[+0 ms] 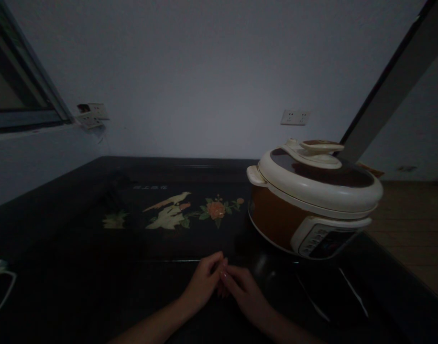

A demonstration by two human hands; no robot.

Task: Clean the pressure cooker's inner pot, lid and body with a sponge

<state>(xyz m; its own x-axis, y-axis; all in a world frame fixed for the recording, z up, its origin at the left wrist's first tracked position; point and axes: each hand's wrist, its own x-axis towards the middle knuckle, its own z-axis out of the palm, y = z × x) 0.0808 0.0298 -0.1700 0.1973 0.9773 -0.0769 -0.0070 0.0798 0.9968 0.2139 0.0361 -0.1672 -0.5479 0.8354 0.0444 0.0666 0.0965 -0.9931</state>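
In the dim head view, my left hand (204, 278) and my right hand (246, 290) meet at the front of the black table (161, 291). Their curled fingers touch and partly overlap, and no object shows in them. Some fingertips are hidden where the hands join. Nearest to them, beyond, lies the table's inlaid panel, with a bird picture (169, 212) and a red flower picture (216, 210). To the right stands an electric cooker (276, 215), brown and cream, with its lid (323, 174) on and a control panel on its front. Neither hand touches it.
A dark flat item with pale edges (332, 294) lies in front of the cooker. At the left edge is a white object with a cable (4, 277). Wall sockets (295, 117) sit behind, and a window (21, 76) is at the left. Tiled floor (409, 220) shows at right.
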